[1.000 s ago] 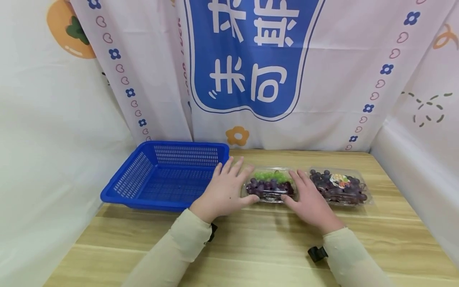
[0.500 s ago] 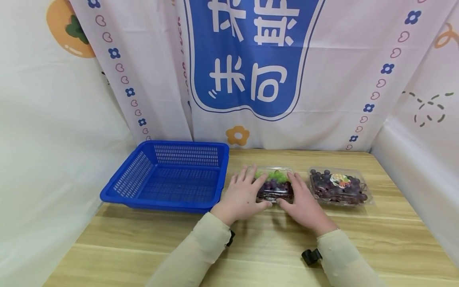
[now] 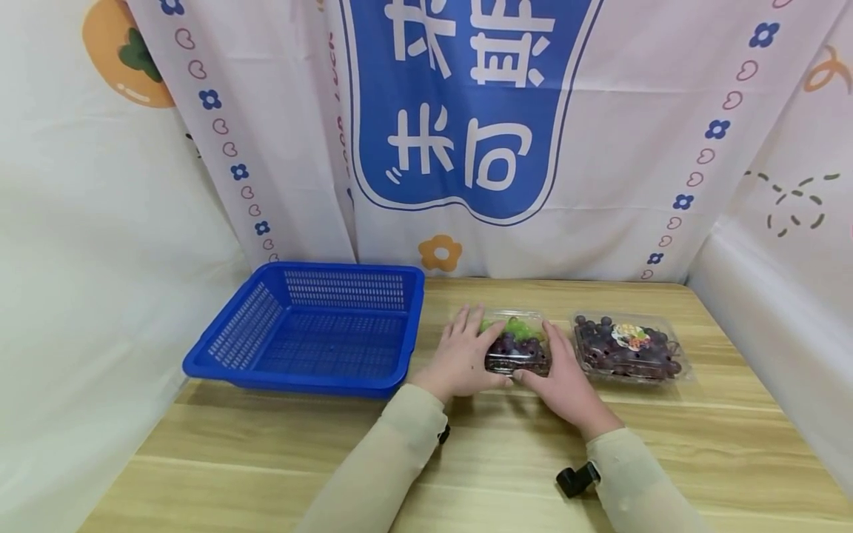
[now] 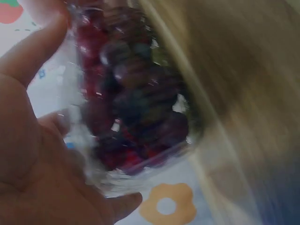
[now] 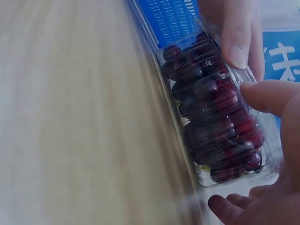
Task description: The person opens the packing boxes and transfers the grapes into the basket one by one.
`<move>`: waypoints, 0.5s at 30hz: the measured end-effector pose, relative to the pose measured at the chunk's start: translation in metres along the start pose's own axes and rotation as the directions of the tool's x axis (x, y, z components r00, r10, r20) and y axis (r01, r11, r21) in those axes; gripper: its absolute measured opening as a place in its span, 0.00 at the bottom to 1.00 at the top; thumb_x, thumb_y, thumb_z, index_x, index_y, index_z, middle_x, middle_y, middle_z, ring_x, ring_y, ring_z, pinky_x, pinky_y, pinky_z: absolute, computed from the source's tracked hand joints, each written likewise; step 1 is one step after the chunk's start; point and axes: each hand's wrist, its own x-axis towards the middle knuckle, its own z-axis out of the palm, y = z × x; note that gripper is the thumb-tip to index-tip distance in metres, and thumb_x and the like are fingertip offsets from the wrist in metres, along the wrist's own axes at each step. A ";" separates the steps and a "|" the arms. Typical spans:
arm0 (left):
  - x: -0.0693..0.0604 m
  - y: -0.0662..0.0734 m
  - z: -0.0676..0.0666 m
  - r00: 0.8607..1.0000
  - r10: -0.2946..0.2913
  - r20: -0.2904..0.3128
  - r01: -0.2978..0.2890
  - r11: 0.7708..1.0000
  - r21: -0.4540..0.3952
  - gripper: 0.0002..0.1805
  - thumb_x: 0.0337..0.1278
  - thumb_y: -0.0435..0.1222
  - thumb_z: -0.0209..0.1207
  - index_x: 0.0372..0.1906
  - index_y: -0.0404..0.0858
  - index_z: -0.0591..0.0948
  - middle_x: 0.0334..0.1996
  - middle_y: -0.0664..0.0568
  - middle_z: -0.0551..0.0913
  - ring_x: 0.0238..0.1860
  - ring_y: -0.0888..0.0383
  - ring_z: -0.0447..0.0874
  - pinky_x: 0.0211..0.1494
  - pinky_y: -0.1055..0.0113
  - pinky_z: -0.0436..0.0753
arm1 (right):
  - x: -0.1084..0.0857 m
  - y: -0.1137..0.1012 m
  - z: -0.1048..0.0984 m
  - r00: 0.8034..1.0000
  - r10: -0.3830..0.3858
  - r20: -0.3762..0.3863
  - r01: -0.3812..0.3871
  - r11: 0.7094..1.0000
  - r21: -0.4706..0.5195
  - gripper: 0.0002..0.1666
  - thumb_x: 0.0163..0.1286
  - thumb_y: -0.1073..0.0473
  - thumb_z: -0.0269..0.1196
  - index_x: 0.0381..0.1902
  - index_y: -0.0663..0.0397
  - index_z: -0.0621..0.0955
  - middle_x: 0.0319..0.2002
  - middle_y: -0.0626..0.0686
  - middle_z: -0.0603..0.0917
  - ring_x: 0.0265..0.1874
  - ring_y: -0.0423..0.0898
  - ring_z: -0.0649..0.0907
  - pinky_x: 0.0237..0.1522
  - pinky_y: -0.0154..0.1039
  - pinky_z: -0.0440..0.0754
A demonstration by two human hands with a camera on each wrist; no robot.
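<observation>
A clear plastic box of grapes (image 3: 518, 348), dark ones in front and green ones behind, stands on the table between both hands. My left hand (image 3: 463, 355) holds its left end, fingers along the far side, thumb at the front edge, covering part of the lid. My right hand (image 3: 566, 377) holds the right end, thumb at the front and fingers along the side. In the left wrist view the grape box (image 4: 136, 89) is blurred. The right wrist view shows the right thumb (image 5: 267, 96) on the edge of the box.
To the left stands a blue plastic basket (image 3: 303, 381) with slotted walls and nothing in it. A second clear box of dark grapes (image 3: 626, 352) with a round sticker lies right of my right hand. A printed cloth (image 3: 600, 222) hangs behind the wooden table (image 3: 506, 474).
My left hand has moved right, away from the basket, onto the left end of the grape box. My right hand has closed in on the other end. The box has shifted slightly right.
</observation>
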 end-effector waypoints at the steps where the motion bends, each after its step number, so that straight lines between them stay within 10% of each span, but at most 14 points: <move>1: 0.002 -0.002 0.001 1.000 0.003 0.004 -0.003 1.000 0.000 0.56 0.47 0.68 0.67 0.80 0.56 0.58 0.82 0.45 0.43 0.80 0.39 0.37 0.75 0.39 0.51 | 0.000 0.001 0.001 1.000 0.008 0.002 -0.008 1.000 0.016 0.68 0.63 0.33 0.68 0.83 0.44 0.38 0.80 0.63 0.40 0.74 0.71 0.54 0.64 0.75 0.57; 15: 0.003 -0.007 0.004 1.000 0.004 0.012 -0.004 1.000 0.016 0.50 0.57 0.69 0.59 0.81 0.57 0.57 0.81 0.47 0.47 0.80 0.41 0.38 0.77 0.42 0.51 | -0.001 0.013 0.009 0.997 0.080 0.002 -0.078 0.963 0.257 0.68 0.62 0.35 0.71 0.81 0.25 0.34 0.81 0.47 0.41 0.78 0.60 0.47 0.69 0.72 0.49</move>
